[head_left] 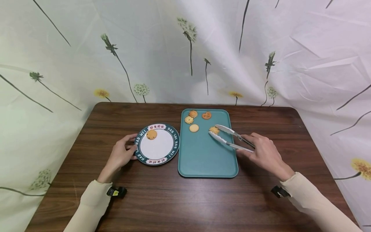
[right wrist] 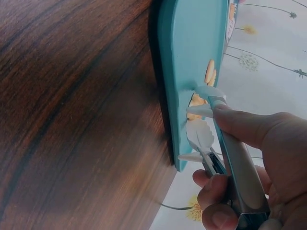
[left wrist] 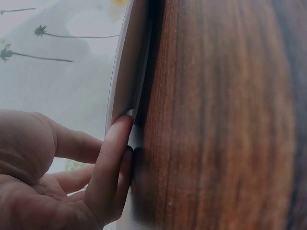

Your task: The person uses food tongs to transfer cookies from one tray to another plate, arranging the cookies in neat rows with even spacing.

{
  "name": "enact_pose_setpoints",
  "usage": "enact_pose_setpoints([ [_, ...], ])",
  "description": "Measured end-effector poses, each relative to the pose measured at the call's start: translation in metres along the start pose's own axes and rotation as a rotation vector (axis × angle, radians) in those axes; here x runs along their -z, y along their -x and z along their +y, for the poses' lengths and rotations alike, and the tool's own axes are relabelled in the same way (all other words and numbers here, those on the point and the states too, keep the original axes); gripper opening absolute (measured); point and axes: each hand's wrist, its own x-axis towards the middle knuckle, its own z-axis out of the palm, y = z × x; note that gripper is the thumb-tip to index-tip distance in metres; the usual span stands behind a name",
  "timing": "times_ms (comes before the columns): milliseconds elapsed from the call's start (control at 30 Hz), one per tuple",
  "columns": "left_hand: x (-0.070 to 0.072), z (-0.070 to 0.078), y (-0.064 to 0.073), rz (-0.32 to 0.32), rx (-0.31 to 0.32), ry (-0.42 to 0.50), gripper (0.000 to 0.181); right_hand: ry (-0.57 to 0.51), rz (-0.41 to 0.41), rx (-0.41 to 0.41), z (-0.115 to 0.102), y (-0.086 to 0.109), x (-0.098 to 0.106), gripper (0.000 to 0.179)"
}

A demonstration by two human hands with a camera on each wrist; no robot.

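Head view: your left hand (head_left: 123,153) grips the plate (head_left: 157,148) rim; your right hand (head_left: 264,152) holds tongs (head_left: 230,130), tips astride the ridged cookie (head_left: 214,130) on the tray (head_left: 207,161). It's likely light and crumbly, best pinched gently by opposite edges.

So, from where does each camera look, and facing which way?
Head: worn on the head, facing forward and down at the table; left hand, right hand, sleeves show.
Left wrist: worn there, facing the plate; left hand shows.
Right wrist: worn there, facing tongs and tray; right hand shows.
Head and right wrist share tongs and tray.
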Motion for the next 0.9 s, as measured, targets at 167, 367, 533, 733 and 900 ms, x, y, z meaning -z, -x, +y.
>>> enact_pose_setpoints([
  [167,0.0002,-0.0002,0.0001,-0.003,-0.004,0.0,0.051,-0.003,0.001,-0.001,0.0003,0.0002,-0.0004,0.052],
  [367,-0.0003,0.001,0.0008,-0.004,-0.003,0.001,0.051,-0.005,0.008,0.003,0.0007,0.0002,-0.0018,0.052],
  [533,-0.0002,0.0014,0.0006,-0.002,0.0,0.004,0.051,-0.003,0.013,0.009,0.0008,-0.0005,-0.0015,0.052],
  [733,-0.0006,-0.0001,-0.0005,-0.002,0.003,0.006,0.051,0.001,0.006,0.011,0.0013,-0.0024,-0.0013,0.052],
  [900,-0.001,-0.0018,-0.0005,0.001,0.003,0.004,0.051,0.003,0.001,0.008,0.0018,-0.0055,-0.0022,0.052],
])
